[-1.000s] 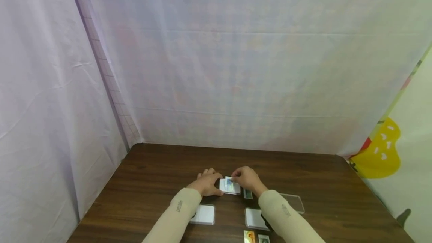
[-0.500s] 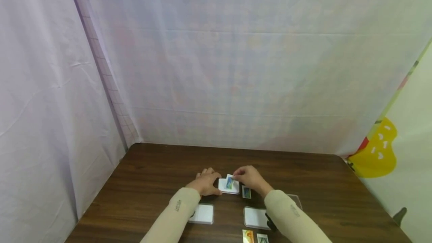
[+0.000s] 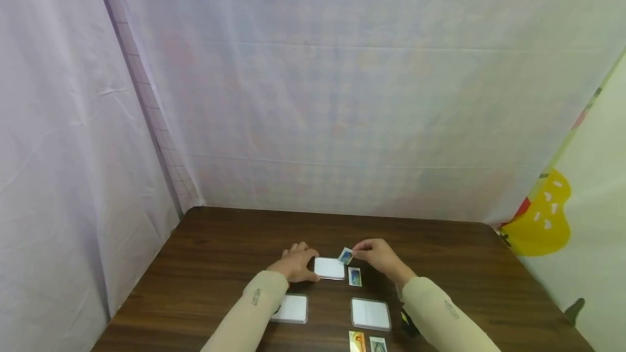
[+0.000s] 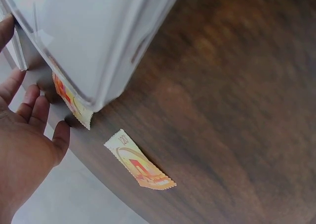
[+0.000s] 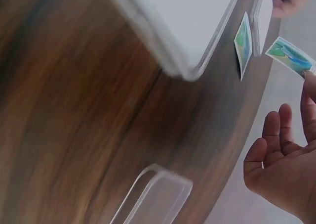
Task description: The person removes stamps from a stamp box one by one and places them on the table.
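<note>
At the far middle of the table lies a flat white case (image 3: 329, 268), with my left hand (image 3: 296, 265) at its left end. Thumb and index finger hold that case from its near and far edges; the other fingers are spread. In my right hand (image 3: 380, 257), thumb and index finger pinch a blue-green postage stamp (image 5: 291, 57) by one end. It is raised and tilted beside the white case's right far corner. A second blue-green stamp (image 3: 355, 277) lies on the table just right of the case. In the right wrist view, the remaining right fingers are loosely bent.
Two more white cases with clear rims, a left one (image 3: 292, 308) and a right one (image 3: 370, 314), lie nearer me. An orange-yellow stamp (image 3: 357, 341) and a green stamp (image 3: 378, 344) lie at the front. A transparent lid (image 5: 160, 197) is below my right forearm.
My right hand has lifted the blue-green stamp off the white case and carried it to the right, past the case's edge. The left hand has stayed on the case.
</note>
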Demonstrator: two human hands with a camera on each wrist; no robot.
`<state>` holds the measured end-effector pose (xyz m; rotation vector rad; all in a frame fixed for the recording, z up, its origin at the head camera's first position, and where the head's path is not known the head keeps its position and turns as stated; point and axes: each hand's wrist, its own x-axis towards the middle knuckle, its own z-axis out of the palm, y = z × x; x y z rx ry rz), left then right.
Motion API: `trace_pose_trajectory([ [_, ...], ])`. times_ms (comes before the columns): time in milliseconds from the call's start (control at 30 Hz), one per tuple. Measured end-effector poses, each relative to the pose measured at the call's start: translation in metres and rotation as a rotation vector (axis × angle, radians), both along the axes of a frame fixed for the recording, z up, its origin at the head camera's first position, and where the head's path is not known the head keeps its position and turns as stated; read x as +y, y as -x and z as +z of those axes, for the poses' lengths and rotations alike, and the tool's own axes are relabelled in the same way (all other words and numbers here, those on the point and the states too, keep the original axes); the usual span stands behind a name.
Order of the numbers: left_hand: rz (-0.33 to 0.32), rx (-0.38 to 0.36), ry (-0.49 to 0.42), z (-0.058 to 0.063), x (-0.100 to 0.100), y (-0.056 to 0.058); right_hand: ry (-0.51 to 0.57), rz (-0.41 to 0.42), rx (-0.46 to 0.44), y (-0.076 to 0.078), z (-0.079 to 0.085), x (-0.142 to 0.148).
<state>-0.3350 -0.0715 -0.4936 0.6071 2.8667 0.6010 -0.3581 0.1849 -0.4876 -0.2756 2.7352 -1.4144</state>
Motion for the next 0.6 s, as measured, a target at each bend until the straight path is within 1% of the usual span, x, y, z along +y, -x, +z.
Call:
trace_pose_trajectory([
  [100,-0.003,-0.006,-0.009,0.001,-0.001,-0.001,-0.012,0.008,0.013,-0.002,0.002,0.010],
  [233,-0.003,-0.014,-0.014,0.001,-0.002,-0.002,-0.061,0.020,0.032,-0.004,0.004,0.022],
  [600,-0.001,-0.021,-0.016,0.004,-0.001,-0.004,-0.144,0.112,0.057,-0.015,0.009,0.046],
])
